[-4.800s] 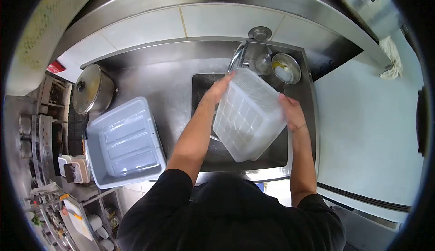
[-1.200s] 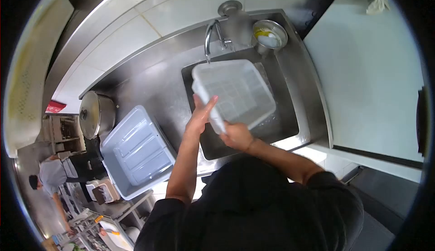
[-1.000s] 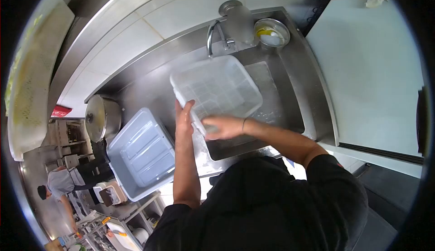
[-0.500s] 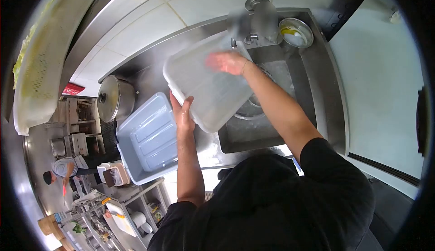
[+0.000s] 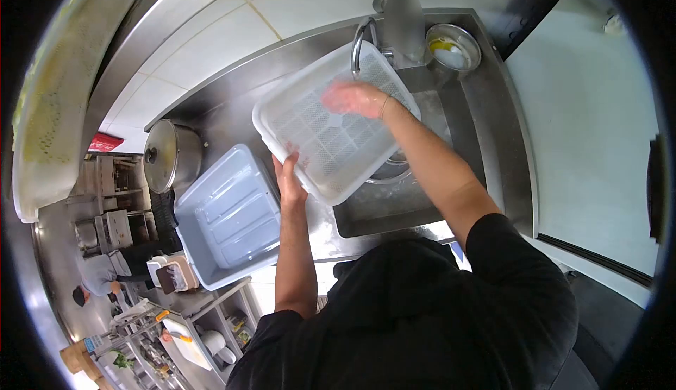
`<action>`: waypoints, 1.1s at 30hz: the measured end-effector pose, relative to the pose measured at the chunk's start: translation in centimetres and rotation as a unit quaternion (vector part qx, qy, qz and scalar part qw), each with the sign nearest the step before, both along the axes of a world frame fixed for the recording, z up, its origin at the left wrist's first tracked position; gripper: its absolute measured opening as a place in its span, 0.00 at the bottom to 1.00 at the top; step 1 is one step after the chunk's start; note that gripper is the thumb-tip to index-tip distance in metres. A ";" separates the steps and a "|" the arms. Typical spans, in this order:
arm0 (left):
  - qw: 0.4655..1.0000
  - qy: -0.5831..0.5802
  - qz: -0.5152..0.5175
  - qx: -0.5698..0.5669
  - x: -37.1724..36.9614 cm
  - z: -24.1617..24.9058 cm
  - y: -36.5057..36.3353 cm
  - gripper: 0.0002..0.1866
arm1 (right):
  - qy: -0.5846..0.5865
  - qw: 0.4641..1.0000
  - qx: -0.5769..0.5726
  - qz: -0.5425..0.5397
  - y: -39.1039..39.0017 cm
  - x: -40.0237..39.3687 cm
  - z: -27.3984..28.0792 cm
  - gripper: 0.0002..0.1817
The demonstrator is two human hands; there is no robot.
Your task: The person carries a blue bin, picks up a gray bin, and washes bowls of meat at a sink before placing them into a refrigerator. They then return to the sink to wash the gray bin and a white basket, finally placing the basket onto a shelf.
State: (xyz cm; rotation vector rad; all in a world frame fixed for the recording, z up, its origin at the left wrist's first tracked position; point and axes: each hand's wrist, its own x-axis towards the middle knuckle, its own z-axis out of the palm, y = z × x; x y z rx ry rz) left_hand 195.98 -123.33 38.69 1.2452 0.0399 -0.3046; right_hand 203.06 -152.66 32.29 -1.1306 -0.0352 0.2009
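Note:
A white perforated plastic basket (image 5: pixel 320 168) is held tilted over the left side of the sink (image 5: pixel 380 214). My left hand (image 5: pixel 289 179) grips its near left rim, with the thumb on top. My right hand (image 5: pixel 354 100) is over the basket's mesh bottom, below the curved faucet (image 5: pixel 358 46). Its fingers are stretched out and blurred by motion, with nothing visible in them. Part of a round bowl (image 5: pixel 391 172) in the sink shows behind the basket's edge.
A light blue plastic tub (image 5: pixel 232 224) stands left of the basket, beside a lidded metal pot (image 5: pixel 169 156). A metal bowl (image 5: pixel 461 48) sits at the sink's back right corner. Shelving (image 5: pixel 211 326) lies at lower left. Farther off, a person (image 5: pixel 98 277) stands in the kitchen.
The basket has turned its mesh bottom more toward the camera, and its holes now show clearly. The faucet spout now appears over it. My right hand stays over the basket, still moving.

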 end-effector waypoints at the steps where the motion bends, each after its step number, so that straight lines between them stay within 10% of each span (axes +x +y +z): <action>1: 1.000 -0.008 0.001 -0.010 -0.2 0.1 -0.1 0.41 | -0.012 0.998 -0.021 0.059 -0.4 -0.2 -0.1 0.22; 3: 1.000 0.001 -0.002 -0.009 -0.8 0.9 -0.2 0.41 | 0.114 0.991 0.060 0.049 -0.5 0.1 -0.3 0.21; 6: 1.000 -0.016 -0.015 0.007 -0.4 -0.5 0.7 0.40 | 0.100 0.950 0.123 -0.269 0.4 1.5 -0.5 0.19; 9: 0.999 -0.037 -0.025 0.007 -0.6 -1.4 0.5 0.41 | 0.091 0.968 -0.006 0.233 0.2 -0.8 2.3 0.19; 15: 0.990 -0.106 -0.025 0.092 -1.0 0.6 0.3 0.45 | 0.134 0.985 -0.021 -0.107 -1.2 -0.1 -0.6 0.20; 18: 0.988 -0.123 -0.013 0.091 -1.4 1.5 -0.6 0.46 | 0.162 0.965 -0.037 0.205 -1.3 -1.7 2.5 0.19; 21: 0.989 -0.119 -0.010 0.084 -0.8 0.8 -0.3 0.46 | 0.117 0.989 0.029 -0.084 -1.5 -0.2 -0.1 0.22; 24: 0.987 -0.126 -0.013 0.101 -1.0 0.7 -0.1 0.46 | 0.137 0.971 0.032 0.192 -1.8 -0.6 1.4 0.21; 27: 0.984 -0.132 -0.003 0.117 -1.7 1.6 -0.5 0.47 | 0.208 0.959 -0.189 -0.043 -2.2 0.7 1.5 0.21; 30: 0.977 -0.148 0.015 0.155 -2.0 2.6 -0.2 0.48 | 0.159 0.964 -0.161 0.140 -3.1 0.4 1.6 0.20; 33: 0.976 -0.148 0.038 0.155 -2.6 2.6 -0.2 0.49 | 0.121 0.973 -0.190 -0.055 -2.8 1.2 1.4 0.19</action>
